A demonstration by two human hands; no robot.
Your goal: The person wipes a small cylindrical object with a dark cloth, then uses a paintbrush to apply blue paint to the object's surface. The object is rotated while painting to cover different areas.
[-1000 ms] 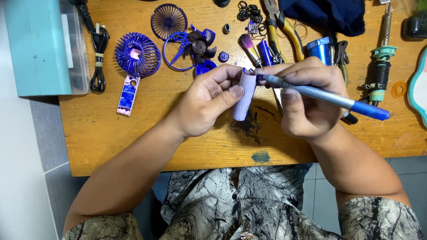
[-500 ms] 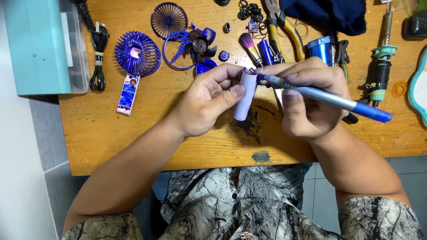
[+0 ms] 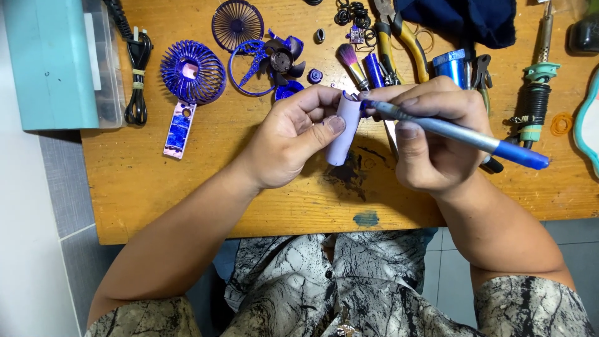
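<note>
Centrally, left hand (image 3: pixel 293 140) wrapped around a pale lilac cylinder (image 3: pixel 344 131), thumb pressed against its side, held upright just above a dark stain on the wooden table (image 3: pixel 187 187). Right hand (image 3: pixel 430 140) clasping a blue-handled tool (image 3: pixel 462 134) like a pen, tip meeting the cylinder's top end; exact point of contact hidden behind fingers, kind of tip hard to make out. Cylinder's far side and inside not visible. Beyond the knuckles, one make-up style brush (image 3: pixel 350 62) with pink bristles, one small blue cylinder (image 3: pixel 373 68), one pair of yellow-handled pliers (image 3: pixel 399 37), one blue metallic block (image 3: pixel 450 65) partly hidden by the right hand. Further left, parts of a purple handheld fan: two round grilles, one domed (image 3: pixel 192 72) and one flat (image 3: pixel 237 24), one ring frame (image 3: pixel 253 65), one dark impeller (image 3: pixel 282 59), one small purple cap (image 3: pixel 314 75), one narrow flat panel (image 3: pixel 178 130) with a blue-and-pink mottled face. Coiled black cable (image 3: pixel 137 75) beside a teal box (image 3: pixel 53 62), box cut off by the top edge. At the right, one soldering iron (image 3: pixel 538 75) with a green collar, one orange rubber band (image 3: pixel 561 123), a teal-rimmed object (image 3: pixel 588 122) cut off by the frame edge. Dark blue cloth (image 3: pixel 462 15) at the top, cropped. Small black rings (image 3: pixel 350 11) near the top edge, too clustered to count.
</note>
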